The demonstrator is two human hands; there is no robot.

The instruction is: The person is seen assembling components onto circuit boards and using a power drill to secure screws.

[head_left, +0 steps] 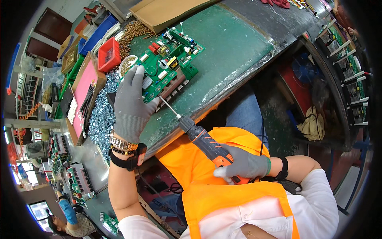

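A green circuit board (169,59) with many mounted parts lies on the green bench mat (227,44). My left hand (131,105), in a grey glove, presses flat on the board's near left end. My right hand (243,165), also gloved, grips the orange and black handle of an electric screwdriver (207,145). The driver's thin bit (169,106) reaches to the board's near edge, just right of my left thumb. An orange vest covers my chest below the driver.
A pile of silver screws (101,115) lies left of my left hand. A red bin (109,53), a pink-lined tray (83,91), brass screws (133,32) and a cardboard sheet (167,12) stand behind. Another person (71,221) sits at lower left.
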